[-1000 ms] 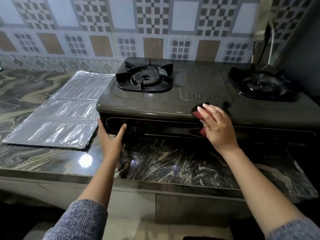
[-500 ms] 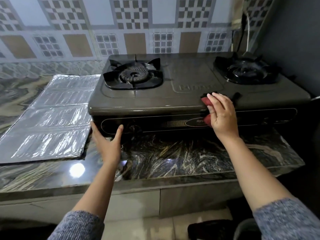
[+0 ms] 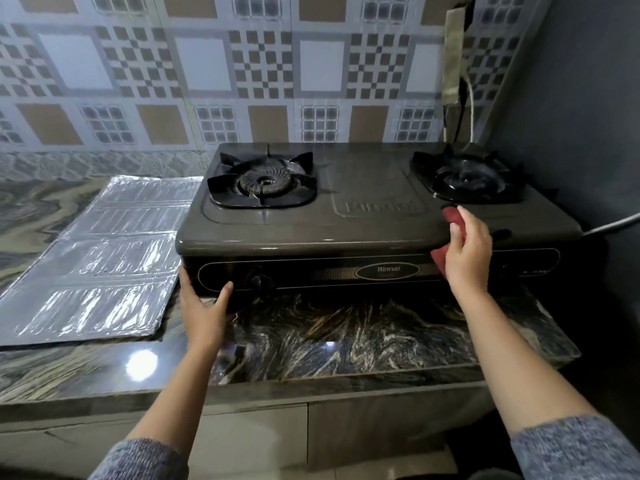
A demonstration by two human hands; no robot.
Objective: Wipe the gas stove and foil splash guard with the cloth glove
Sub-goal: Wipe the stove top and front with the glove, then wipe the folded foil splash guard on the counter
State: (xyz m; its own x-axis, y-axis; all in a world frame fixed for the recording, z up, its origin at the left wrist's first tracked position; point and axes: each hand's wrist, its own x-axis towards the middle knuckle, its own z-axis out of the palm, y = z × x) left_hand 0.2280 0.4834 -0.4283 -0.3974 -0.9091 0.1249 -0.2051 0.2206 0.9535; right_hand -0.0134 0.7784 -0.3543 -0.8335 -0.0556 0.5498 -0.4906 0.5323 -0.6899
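Now, right hand (image 3: 468,252): fingers curled, pressing the red cloth glove (image 3: 452,216) on the gas stove's (image 3: 363,233) near right edge.
Left hand (image 3: 204,306): fingers spread, bracing the stove's near left corner.
Foil splash guard (image 3: 93,258): flat on the counter (image 3: 329,341), left of the stove.

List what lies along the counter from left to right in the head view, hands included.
foil splash guard → left hand at the gas stove front's left corner → left burner → right hand pressing the red cloth glove on the front edge → right burner
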